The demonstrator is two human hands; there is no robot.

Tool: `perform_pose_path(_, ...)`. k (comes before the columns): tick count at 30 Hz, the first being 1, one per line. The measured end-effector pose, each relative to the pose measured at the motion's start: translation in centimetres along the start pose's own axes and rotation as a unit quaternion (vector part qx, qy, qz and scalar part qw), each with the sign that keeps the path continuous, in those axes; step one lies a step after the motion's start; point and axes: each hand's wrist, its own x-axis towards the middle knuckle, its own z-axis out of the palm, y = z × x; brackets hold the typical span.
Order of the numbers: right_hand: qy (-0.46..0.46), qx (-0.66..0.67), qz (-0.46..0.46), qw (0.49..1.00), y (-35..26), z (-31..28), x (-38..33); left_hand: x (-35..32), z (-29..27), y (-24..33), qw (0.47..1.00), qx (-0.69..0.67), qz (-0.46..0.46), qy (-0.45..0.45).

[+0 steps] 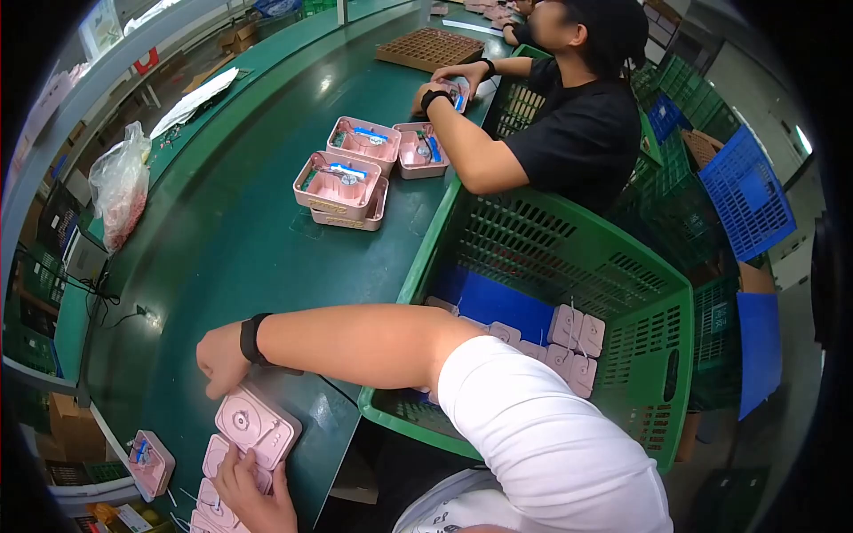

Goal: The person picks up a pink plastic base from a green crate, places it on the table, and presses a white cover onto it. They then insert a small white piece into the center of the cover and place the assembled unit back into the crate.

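My right hand, with a black wristband, reaches across from the right and is curled closed at the far-left corner of a pink plastic casing. What its fingers hold, if anything, is hidden. That casing has a round hub and an arm-like part on its face. My left hand lies just nearer, its fingers and thumb bent around another pink casing below the first. More pink casings with white wires run in a row toward the lower edge. An open pink shell with a blue part stands left of them.
A green crate on my right holds several pink casings over a blue sheet. Open pink shells with wires sit farther up the green bench. Beyond, a co-worker handles another shell beside a brown divided tray.
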Motion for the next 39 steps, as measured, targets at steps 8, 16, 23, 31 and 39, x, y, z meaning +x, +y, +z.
perform_pose_path(8, -0.025, -0.022, 0.015, 0.999, 0.9, 0.4, 0.8, 0.2, -1.3, 1.6, 0.991, 0.076, 0.073, 0.082)
perform_pose_path(16, -0.031, -0.040, 0.006, 0.999, 1.7, 1.0, 1.8, -0.3, -1.5, 1.0, 0.988, 0.092, 0.089, 0.083)
perform_pose_path(23, -0.048, -0.087, 0.030, 0.995, 0.2, 1.3, 1.1, 2.4, -3.4, 1.7, 0.991, 0.045, 0.103, 0.067)
perform_pose_path(31, -0.096, -0.064, -0.052, 0.992, 0.3, 1.4, 1.7, 4.7, -2.3, -2.1, 0.986, -0.125, 0.107, -0.034)
perform_pose_path(39, -0.065, -0.090, -0.059, 0.992, 1.0, 1.1, 2.9, 4.2, -0.9, -4.5, 0.978, 0.055, 0.201, -0.026)
